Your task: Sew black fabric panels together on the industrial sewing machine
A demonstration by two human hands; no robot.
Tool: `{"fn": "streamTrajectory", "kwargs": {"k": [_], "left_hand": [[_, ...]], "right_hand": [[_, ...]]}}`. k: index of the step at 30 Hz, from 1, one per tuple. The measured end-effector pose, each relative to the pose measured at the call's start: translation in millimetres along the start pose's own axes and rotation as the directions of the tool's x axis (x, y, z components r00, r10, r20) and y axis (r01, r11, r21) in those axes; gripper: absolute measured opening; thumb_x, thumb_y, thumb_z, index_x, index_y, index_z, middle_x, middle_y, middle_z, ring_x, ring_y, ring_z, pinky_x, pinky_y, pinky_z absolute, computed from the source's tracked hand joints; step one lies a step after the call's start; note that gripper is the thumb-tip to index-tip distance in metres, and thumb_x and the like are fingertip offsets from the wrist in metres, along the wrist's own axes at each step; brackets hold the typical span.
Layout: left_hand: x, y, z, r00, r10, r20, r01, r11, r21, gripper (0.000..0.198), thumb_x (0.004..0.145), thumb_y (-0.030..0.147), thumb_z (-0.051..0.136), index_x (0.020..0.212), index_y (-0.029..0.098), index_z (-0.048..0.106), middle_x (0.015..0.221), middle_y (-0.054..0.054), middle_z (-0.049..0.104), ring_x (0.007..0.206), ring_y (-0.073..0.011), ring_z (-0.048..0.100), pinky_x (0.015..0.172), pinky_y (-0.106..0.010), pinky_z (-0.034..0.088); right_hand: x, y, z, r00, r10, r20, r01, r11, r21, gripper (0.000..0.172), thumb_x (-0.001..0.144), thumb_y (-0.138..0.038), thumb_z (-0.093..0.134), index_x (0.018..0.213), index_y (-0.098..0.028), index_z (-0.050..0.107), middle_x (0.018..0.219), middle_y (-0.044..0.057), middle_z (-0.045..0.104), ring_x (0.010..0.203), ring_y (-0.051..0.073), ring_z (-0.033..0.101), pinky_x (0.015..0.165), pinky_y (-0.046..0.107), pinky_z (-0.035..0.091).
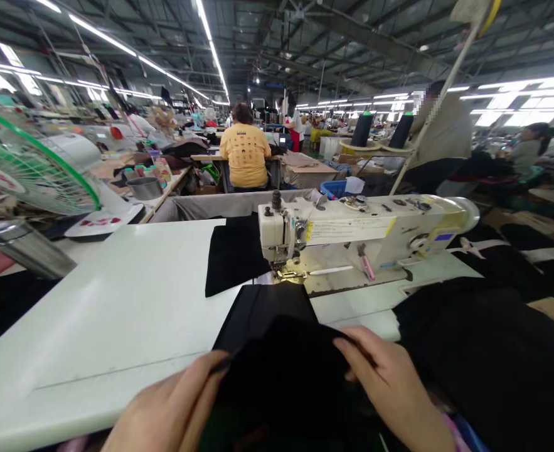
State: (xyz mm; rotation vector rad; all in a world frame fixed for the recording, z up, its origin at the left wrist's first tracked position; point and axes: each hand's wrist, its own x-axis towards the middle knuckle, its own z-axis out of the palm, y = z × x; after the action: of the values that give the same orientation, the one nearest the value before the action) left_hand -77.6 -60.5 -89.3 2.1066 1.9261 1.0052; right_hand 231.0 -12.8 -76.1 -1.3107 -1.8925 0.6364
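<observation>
A folded black fabric piece (277, 333) lies on the white sewing table (130, 314), its far end under the presser foot of the cream sewing machine (352, 235). My left hand (173, 408) pinches the fabric's near left edge, fingers closed on it. My right hand (389, 389) grips the near right edge with curled fingers. A second black fabric piece (234, 254) lies flat behind the needle, left of the machine head.
A heap of black cloth (493, 358) fills the right side. A green-rimmed fan (27, 163) and a metal cylinder (17, 248) stand at the left. A person in a yellow shirt (245, 154) sits ahead, back turned. Two dark thread cones (383, 129) stand behind the machine.
</observation>
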Motion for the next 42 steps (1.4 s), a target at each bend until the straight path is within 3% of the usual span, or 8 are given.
{"fn": "streamTrajectory", "kwargs": {"k": [5, 12, 16, 21, 25, 29, 37, 42], "left_hand": [[86, -8, 32.2, 0.960, -0.163, 0.227, 0.083, 0.942, 0.325, 0.035, 0.097, 0.040, 0.035, 0.095, 0.023, 0.065, 0.089, -0.009, 0.074, 0.079, -0.0297, 0.072, 0.068, -0.036, 0.052], [134, -44, 76.5, 0.974, -0.127, 0.186, 0.109, 0.989, 0.105, 0.005, 0.079, 0.023, 0.059, 0.075, 0.021, 0.058, 0.089, -0.009, 0.062, 0.087, -0.0275, 0.061, 0.083, -0.040, 0.049], [134, -45, 80.8, 0.978, -0.109, 0.177, 0.117, 0.992, -0.038, 0.011, 0.072, 0.012, 0.054, 0.071, 0.022, 0.054, 0.077, -0.003, 0.059, 0.077, -0.0230, 0.060, 0.078, -0.037, 0.049], [117, -32, 64.2, 0.988, -0.146, 0.041, 0.151, 0.931, -0.331, 0.008, 0.081, 0.022, 0.052, 0.085, 0.021, 0.059, 0.104, -0.008, 0.064, 0.096, -0.0209, 0.063, 0.087, -0.034, 0.050], [99, -18, 38.5, 0.949, -0.294, 0.117, 0.270, 0.559, -0.784, 0.020, 0.071, 0.029, 0.075, 0.089, 0.021, 0.071, 0.120, -0.005, 0.066, 0.108, -0.0210, 0.063, 0.096, -0.030, 0.047], [89, 0, 21.3, 0.911, -0.375, 0.172, 0.313, 0.357, -0.880, 0.019, 0.068, 0.031, 0.083, 0.081, 0.020, 0.076, 0.106, -0.004, 0.069, 0.096, -0.0178, 0.063, 0.088, -0.025, 0.048], [81, 20, 12.4, 0.867, -0.499, 0.011, 0.234, 0.388, -0.891, 0.024, 0.066, 0.040, 0.085, 0.071, 0.018, 0.076, 0.100, -0.005, 0.070, 0.093, -0.0187, 0.063, 0.081, -0.024, 0.049], [82, 23, 11.4, 0.826, -0.564, -0.008, 0.250, 0.378, -0.891, 0.025, 0.061, 0.038, 0.086, 0.077, 0.021, 0.076, 0.081, -0.003, 0.073, 0.078, -0.0165, 0.064, 0.074, -0.025, 0.052]], "right_hand": [[62, 38, 56, 0.996, 0.032, -0.081, -0.033, 0.999, -0.017, 0.018, 0.093, -0.034, 0.061, 0.083, -0.022, 0.070, 0.085, 0.003, 0.070, 0.081, 0.020, 0.067, 0.077, 0.031, 0.053], [95, 72, 91, 0.978, 0.047, -0.205, -0.048, 0.999, -0.001, 0.004, 0.080, -0.020, 0.069, 0.076, -0.021, 0.069, 0.107, 0.011, 0.068, 0.105, 0.030, 0.059, 0.099, 0.048, 0.044], [106, 76, 92, 0.985, 0.048, -0.166, -0.033, 0.995, 0.090, 0.009, 0.072, -0.018, 0.073, 0.067, -0.023, 0.068, 0.099, 0.006, 0.072, 0.100, 0.028, 0.062, 0.097, 0.046, 0.044], [103, 71, 82, 0.979, 0.103, -0.178, -0.046, 0.954, 0.297, 0.015, 0.078, -0.035, 0.069, 0.078, -0.020, 0.071, 0.083, 0.005, 0.072, 0.082, 0.022, 0.067, 0.082, 0.038, 0.053], [82, 60, 68, 0.967, 0.155, -0.203, -0.037, 0.870, 0.491, 0.028, 0.080, -0.044, 0.072, 0.091, -0.018, 0.074, 0.114, 0.011, 0.070, 0.101, 0.025, 0.068, 0.090, 0.038, 0.054], [65, 54, 61, 0.932, 0.305, -0.196, -0.088, 0.716, 0.693, 0.026, 0.069, -0.040, 0.084, 0.086, -0.020, 0.078, 0.123, 0.009, 0.068, 0.111, 0.026, 0.064, 0.099, 0.038, 0.050], [52, 40, 52, 0.829, 0.556, -0.052, -0.235, 0.432, 0.871, 0.043, 0.058, -0.048, 0.090, 0.093, -0.024, 0.081, 0.120, 0.006, 0.072, 0.121, 0.027, 0.062, 0.095, 0.027, 0.055], [52, 30, 48, 0.784, 0.619, -0.045, -0.281, 0.418, 0.864, 0.049, 0.051, -0.047, 0.092, 0.091, -0.022, 0.081, 0.121, 0.007, 0.072, 0.118, 0.025, 0.064, 0.082, 0.017, 0.058]]}}
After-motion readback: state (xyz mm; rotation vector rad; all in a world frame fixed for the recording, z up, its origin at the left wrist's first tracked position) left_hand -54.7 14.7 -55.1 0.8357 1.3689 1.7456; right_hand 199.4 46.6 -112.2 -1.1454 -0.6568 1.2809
